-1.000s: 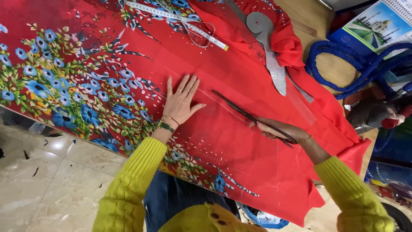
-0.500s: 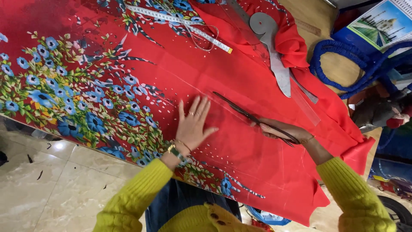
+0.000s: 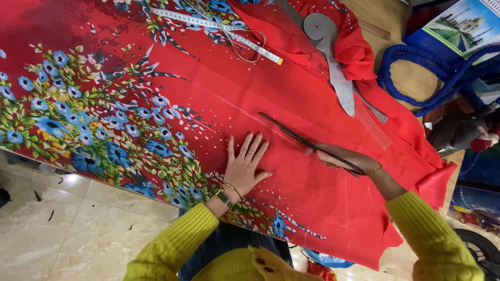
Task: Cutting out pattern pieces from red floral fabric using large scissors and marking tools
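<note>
Gripping a pair of long dark scissors [image 3: 307, 141], the right hand [image 3: 341, 157] is closed round the handles at the lower right end of the tool, while the blades run up and to the left across the red floral fabric [image 3: 219, 93] spread on the table. The long axis of the scissors lies on a diagonal, tip pointing away from the right wrist towards the centre of the cloth, along a faint pale line marked on the plain red part. The left hand [image 3: 245, 165] lies flat, fingers spread wide and holding nothing, pressing the fabric just below and left of the blades, close to them but apart. The right hand is the one on the tool; the left steadies the cloth beside it. Farther up, well apart, lie a white measuring tape [image 3: 219, 28] and a grey curved ruler [image 3: 333, 62].
</note>
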